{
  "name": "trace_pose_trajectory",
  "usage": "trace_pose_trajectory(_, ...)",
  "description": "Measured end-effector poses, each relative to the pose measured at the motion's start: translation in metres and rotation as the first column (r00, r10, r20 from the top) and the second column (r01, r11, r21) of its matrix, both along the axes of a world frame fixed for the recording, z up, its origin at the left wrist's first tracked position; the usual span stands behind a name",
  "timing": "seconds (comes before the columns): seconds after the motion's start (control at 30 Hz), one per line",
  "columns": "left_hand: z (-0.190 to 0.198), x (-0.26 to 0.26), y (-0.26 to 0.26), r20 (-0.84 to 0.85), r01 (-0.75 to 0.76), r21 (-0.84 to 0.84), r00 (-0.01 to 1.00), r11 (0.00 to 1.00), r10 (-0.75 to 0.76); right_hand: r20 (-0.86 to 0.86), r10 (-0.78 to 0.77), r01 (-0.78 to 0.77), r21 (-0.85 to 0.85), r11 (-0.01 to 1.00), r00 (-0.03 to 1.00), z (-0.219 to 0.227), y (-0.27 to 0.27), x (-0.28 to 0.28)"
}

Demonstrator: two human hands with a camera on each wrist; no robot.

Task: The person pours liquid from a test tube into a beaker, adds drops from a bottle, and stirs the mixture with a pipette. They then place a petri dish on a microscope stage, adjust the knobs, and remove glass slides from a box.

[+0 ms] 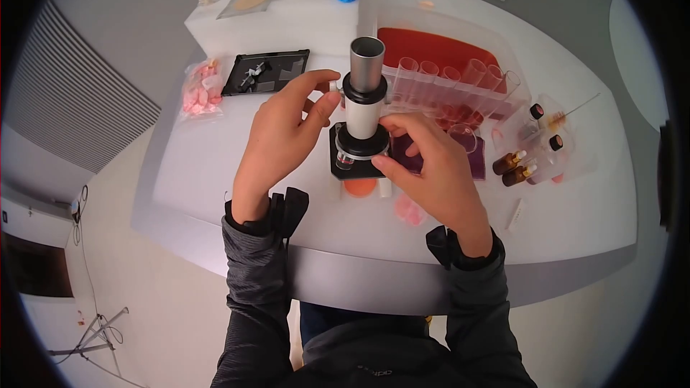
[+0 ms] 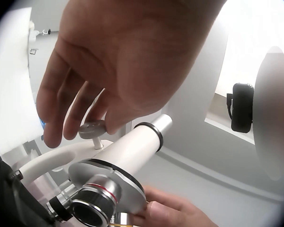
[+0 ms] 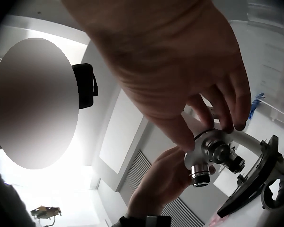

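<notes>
A white microscope (image 1: 364, 119) with a silver eyepiece tube (image 1: 367, 65) stands upright on the table. My left hand (image 1: 279, 129) is at its upper left side, thumb and fingertips pinching the grey focus knob (image 2: 92, 128). Lower down, my right hand (image 1: 435, 165) holds the rim of the round nosepiece (image 3: 196, 155), thumb in front and fingers behind. Objectives hang from that nosepiece; a red-ringed objective (image 2: 92, 203) shows in the left wrist view. Beneath them lies the black stage (image 1: 365, 170), with an orange disc (image 1: 360, 187) below its front edge.
Behind the microscope is a red-lined clear bin (image 1: 438, 47) with several clear tubes (image 1: 428, 79) before it. Brown dropper bottles (image 1: 509, 164) lie at the right. A black tray (image 1: 237, 79) and a bag of pink pieces (image 1: 203, 90) are at the left. A white block (image 1: 287, 29) stands behind.
</notes>
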State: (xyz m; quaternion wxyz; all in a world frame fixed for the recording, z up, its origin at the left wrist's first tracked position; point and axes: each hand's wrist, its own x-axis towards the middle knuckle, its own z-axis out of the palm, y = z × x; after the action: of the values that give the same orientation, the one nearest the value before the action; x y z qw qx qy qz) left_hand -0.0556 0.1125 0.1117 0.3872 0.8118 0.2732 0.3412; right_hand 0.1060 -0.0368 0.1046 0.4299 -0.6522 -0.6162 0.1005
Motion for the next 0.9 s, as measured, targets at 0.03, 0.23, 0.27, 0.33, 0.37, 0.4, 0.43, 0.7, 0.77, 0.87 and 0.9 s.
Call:
trace_pose_trajectory(0.03, 0.0, 0.001, 0.001, -0.006, 0.007, -0.036, 1.0, 0.999, -0.008, -0.049, 0.015, -0.016, -0.021, 1.0, 0.999, -0.002, 0.002, 0.001)
trace_pose_trajectory(0.23, -0.003, 0.013, -0.002, -0.061, -0.078, 0.019, 0.995, 0.997, 0.079, -0.302, 0.045, -0.126, -0.256, 0.958, 0.952, -0.004, 0.007, 0.004)
trace_pose_trajectory(0.27, -0.006, 0.014, 0.0, -0.05, -0.092, 0.079, 0.994, 0.993, 0.097, -0.31, 0.055, -0.131, -0.232, 0.964, 0.949, -0.01, 0.01, 0.004)
trace_pose_trajectory(0.33, -0.006, 0.014, 0.0, -0.05, -0.091, 0.064, 0.994, 0.994, 0.094, -0.329, 0.078, -0.147, -0.189, 0.971, 0.941, -0.016, 0.012, 0.003)
trace_pose_trajectory(0.37, -0.005, 0.013, 0.0, -0.05, -0.092, 0.056, 0.994, 0.994, 0.095, -0.34, 0.092, -0.158, -0.173, 0.972, 0.936, -0.017, 0.012, 0.003)
trace_pose_trajectory(0.4, -0.006, 0.012, 0.001, -0.064, -0.097, 0.048, 0.993, 0.994, 0.1, -0.351, 0.107, -0.172, -0.158, 0.972, 0.93, -0.018, 0.013, 0.003)
trace_pose_trajectory(0.43, -0.006, 0.011, 0.001, -0.077, -0.103, 0.042, 0.991, 0.994, 0.106, -0.359, 0.122, -0.183, -0.143, 0.973, 0.925, -0.02, 0.014, 0.003)
trace_pose_trajectory(0.7, -0.002, 0.008, -0.001, -0.115, -0.105, 0.077, 0.987, 0.991, 0.114, -0.456, 0.194, -0.264, -0.095, 0.96, 0.869, -0.021, 0.012, 0.003)
trace_pose_trajectory(0.77, -0.003, 0.006, 0.0, -0.104, -0.091, 0.088, 0.99, 0.992, 0.1, -0.428, 0.207, -0.276, -0.105, 0.955, 0.88, -0.02, 0.012, 0.004)
trace_pose_trajectory(0.87, -0.001, 0.006, 0.0, -0.08, -0.067, 0.004, 0.995, 0.998, 0.067, -0.399, 0.209, -0.268, -0.098, 0.958, 0.893, -0.019, 0.012, 0.004)
trace_pose_trajectory(0.9, 0.0, 0.006, -0.001, -0.07, -0.05, -0.061, 0.997, 0.997, 0.046, -0.392, 0.204, -0.26, -0.094, 0.961, 0.897, -0.018, 0.011, 0.004)
